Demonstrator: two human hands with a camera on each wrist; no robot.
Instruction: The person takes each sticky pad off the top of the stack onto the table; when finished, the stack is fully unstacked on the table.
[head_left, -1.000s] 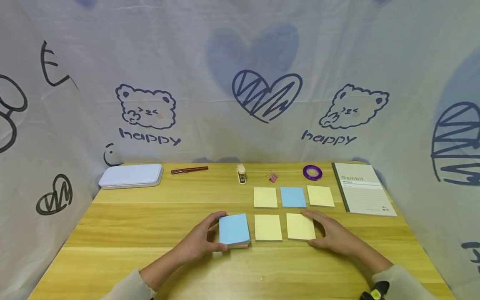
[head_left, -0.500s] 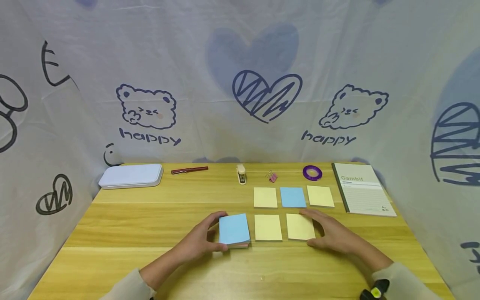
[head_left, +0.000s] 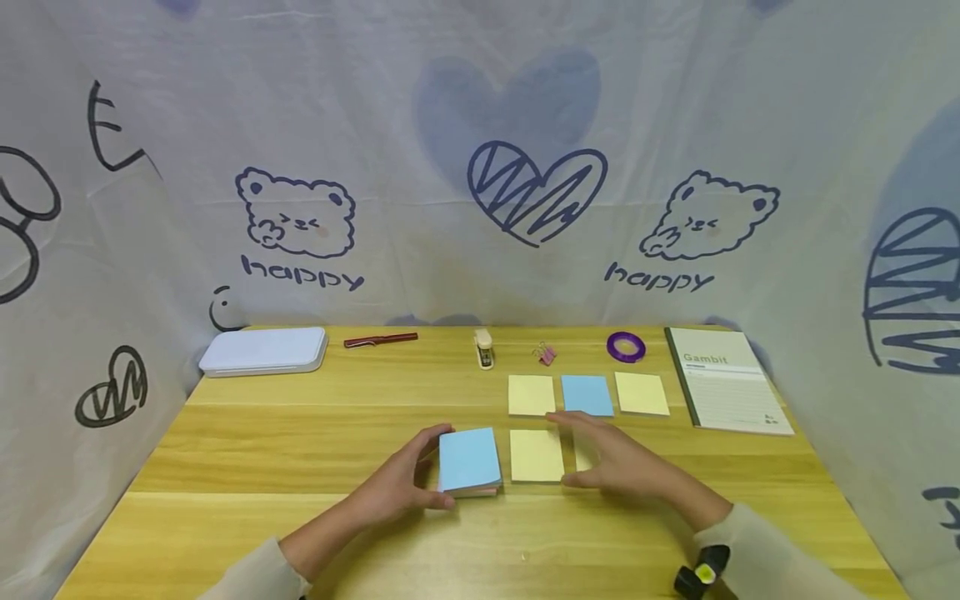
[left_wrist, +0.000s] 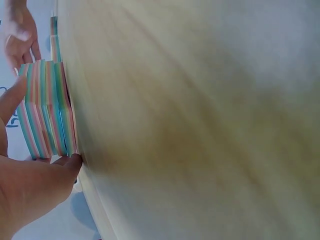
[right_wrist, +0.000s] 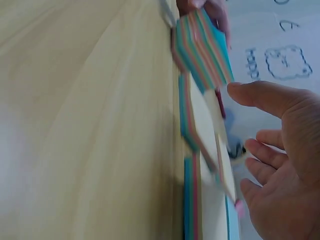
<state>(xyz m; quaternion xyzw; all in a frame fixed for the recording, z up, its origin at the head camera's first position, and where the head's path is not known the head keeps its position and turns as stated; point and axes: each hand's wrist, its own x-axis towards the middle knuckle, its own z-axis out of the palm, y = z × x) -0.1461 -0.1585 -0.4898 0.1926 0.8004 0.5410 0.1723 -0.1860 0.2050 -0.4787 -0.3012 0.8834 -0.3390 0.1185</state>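
Head view: left hand grips the sticky-note pad, blue sheet on top, at the front-middle of the wooden table. Thumb on the near edge, fingers curled round the far-left corner. Pad sits flat on the wood.

Left wrist view: same pad edge-on, multicoloured stack of sheets; thumb tip at the bottom corner where the pad meets the table, another finger on the opposite side.

Right hand hovers, fingers extended and loosely spread, holding nothing. It covers most of the right-hand yellow note in the front row; only a sliver shows. Cannot tell whether the palm touches the paper. Fingertips reach toward the middle yellow note, which lies just right of the pad.

Right wrist view: open palm, fingers apart, beside the notes; frame is blurred.

Back row, left to right: yellow note, blue note, yellow note, lying side by side with narrow gaps.

Far edge, left to right: white case, dark red pen, small stapler, pink binder clip, purple tape roll, notebook marked "Gambit". Printed cloth with bears and hearts hangs round the table.
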